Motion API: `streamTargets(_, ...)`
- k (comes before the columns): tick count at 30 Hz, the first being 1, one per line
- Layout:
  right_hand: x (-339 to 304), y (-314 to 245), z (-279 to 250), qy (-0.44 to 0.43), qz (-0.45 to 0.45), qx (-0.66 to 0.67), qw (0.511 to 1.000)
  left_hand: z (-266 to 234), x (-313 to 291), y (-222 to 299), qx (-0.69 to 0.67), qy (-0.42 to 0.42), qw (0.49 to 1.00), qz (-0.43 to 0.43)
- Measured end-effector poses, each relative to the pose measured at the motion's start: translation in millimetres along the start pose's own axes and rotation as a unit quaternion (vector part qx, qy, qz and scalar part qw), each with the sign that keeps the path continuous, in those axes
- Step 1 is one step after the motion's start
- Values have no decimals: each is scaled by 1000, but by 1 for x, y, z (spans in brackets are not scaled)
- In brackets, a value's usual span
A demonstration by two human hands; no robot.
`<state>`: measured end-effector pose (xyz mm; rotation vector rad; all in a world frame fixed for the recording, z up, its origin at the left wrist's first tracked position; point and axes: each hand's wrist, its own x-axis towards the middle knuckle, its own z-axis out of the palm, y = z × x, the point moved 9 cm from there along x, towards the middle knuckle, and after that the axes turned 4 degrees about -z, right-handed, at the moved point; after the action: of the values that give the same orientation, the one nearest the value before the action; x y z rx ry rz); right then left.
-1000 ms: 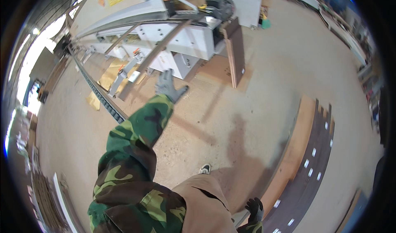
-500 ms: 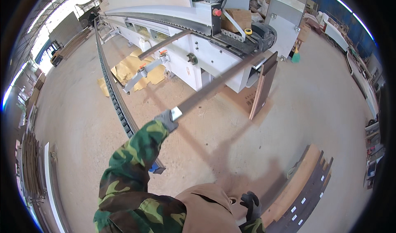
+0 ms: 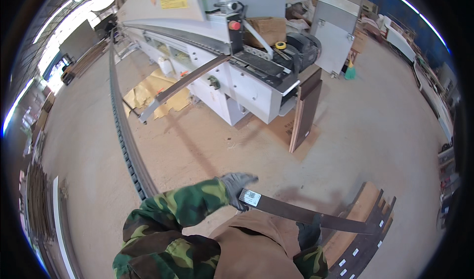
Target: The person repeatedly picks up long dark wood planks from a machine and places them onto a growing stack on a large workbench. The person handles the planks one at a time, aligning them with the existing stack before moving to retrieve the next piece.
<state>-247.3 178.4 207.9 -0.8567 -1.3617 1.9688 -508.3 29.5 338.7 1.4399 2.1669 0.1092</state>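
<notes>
A long dark brown board strip [image 3: 291,210] with a white label at its left end lies crosswise in front of me. My left hand [image 3: 236,187], in a grey glove, is at the labelled end, its upper fingers stretched out above the strip and slightly blurred. The thumb side is by the lower edge. Farther right, my gloved right hand [image 3: 309,233] grips the strip near its middle, partly hidden by it. The strip's far end reaches over a stack of dark boards [image 3: 356,257] with white labels, beside a light brown board [image 3: 348,224].
A long white machine [image 3: 247,93] stands ahead, with another strip [image 3: 190,80] at its side. Dark panels [image 3: 307,111] lean at its near corner. A chain-edged rail [image 3: 126,148] runs along the left. Yellow paper [image 3: 158,88] lies on the floor.
The strip has swung from pointing at the machine to lying across my front, toward the stack at right. My left hand came nearer and its fingers spread; my right hand has taken hold.
</notes>
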Motion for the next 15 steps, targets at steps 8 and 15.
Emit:
streamTargets(8, -11, 77, -59, 161, 121, 240, 950, -267, 39, -315, 208, 288, 867, -349)
streamTargets(15, -45, 120, -94, 342, 59, 325, 880, -168, 97, -463, -44, 19, 853, -520)
